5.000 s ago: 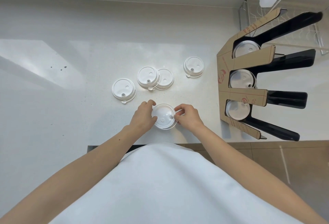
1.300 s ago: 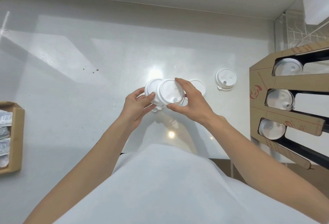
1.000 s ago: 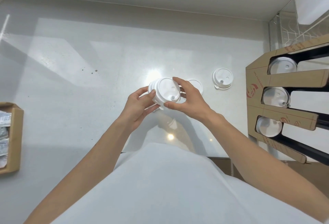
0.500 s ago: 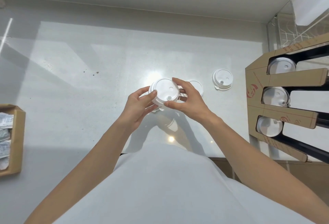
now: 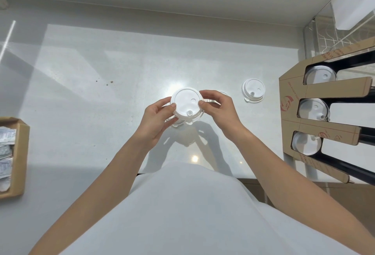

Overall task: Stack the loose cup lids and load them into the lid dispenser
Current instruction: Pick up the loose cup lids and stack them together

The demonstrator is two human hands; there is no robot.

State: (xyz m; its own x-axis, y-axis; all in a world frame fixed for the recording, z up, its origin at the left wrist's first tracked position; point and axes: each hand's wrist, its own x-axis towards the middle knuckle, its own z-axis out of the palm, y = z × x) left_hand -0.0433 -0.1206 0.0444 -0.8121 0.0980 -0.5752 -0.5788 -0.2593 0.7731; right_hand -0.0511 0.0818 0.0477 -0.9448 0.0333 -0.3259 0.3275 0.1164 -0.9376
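**Lid stack gathered, held above counter**

Since a second ago the stack of lids point(image 5: 187, 104) sits squarer between both hands. Left hand point(image 5: 157, 119) and right hand point(image 5: 220, 108) each clasp its rim with curled fingers. One loose lid point(image 5: 253, 90) stays on the counter point(image 5: 81, 92); another peeks behind the right hand. Lid dispenser point(image 5: 292, 100) is well apart to the right, so loading looks premature.

You're at a café or drinks-shop service counter point(image 5: 85, 112): white, glossy, wiped worktop. A cardboard-and-black lid dispenser point(image 5: 292, 100) stocked with disposable cup lids stands on your right, a cardboard box of sachets point(image 5: 19, 159) on your left.
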